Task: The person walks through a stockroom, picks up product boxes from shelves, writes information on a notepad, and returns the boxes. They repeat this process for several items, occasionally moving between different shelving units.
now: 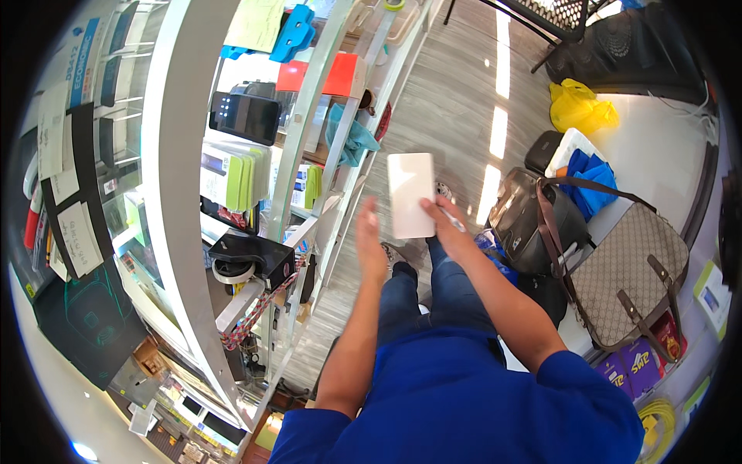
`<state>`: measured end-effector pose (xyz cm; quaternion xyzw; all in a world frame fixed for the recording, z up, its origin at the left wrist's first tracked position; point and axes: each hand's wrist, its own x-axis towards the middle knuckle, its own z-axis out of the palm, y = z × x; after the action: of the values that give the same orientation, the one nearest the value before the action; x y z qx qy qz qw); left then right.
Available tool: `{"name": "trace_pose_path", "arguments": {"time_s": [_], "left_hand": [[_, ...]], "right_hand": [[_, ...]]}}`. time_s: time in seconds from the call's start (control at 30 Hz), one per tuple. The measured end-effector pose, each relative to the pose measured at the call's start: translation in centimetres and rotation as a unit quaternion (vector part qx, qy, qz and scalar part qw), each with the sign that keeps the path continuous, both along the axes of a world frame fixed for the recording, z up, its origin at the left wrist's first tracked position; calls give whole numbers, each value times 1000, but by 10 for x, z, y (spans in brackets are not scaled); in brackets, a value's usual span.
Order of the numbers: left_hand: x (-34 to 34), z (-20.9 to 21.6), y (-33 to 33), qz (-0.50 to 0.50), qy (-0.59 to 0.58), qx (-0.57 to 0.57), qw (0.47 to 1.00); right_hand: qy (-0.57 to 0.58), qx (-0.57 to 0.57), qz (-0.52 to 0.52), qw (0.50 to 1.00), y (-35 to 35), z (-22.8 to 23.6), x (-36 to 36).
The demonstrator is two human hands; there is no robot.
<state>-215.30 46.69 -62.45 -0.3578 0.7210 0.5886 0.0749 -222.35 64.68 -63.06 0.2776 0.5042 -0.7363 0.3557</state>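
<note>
In front of me, above the floor, is a flat white rectangular box (412, 193) with rounded corners. My right hand (448, 226) grips its right edge, thumb on the upper face. A slim pale pen-like stick (453, 221) also lies across that hand; I cannot make out its kind. My left hand (369, 236) is just left of the box, apart from it, fingers stretched out and holding nothing.
To my left are white-framed shelves holding a black phone (245, 117), a red box (340, 75), green-edged packages (236, 179) and a black tape dispenser (259, 259). On my right stand a patterned handbag (630, 267), a dark bag (533, 216) and a yellow plastic bag (580, 107).
</note>
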Motion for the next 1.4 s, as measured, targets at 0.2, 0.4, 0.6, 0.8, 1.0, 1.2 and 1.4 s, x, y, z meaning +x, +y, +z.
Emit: {"name": "trace_pose_path", "arguments": {"time_s": [0.2,0.4,0.6,0.8,1.0,1.2,1.4], "left_hand": [[-73,-80,-138,241,-138,-257,926],[-93,-82,-150,223,-272,-233,907],[-71,-93,-176,-48,-480,-372,793],[-48,2,-22,317,47,-99,942],[13,107,54,100,26,238,966],[82,142,14,-64,59,198,976],[179,248,-48,-2,200,454,868]], "right_hand": [[55,81,29,995,85,9,5],[6,144,23,989,119,18,23],[13,114,41,993,107,40,18],[14,21,10,1000,65,45,10],[92,-7,106,990,23,80,15],[135,-1,191,972,9,131,52],[205,-56,440,872,-31,224,128]]}}
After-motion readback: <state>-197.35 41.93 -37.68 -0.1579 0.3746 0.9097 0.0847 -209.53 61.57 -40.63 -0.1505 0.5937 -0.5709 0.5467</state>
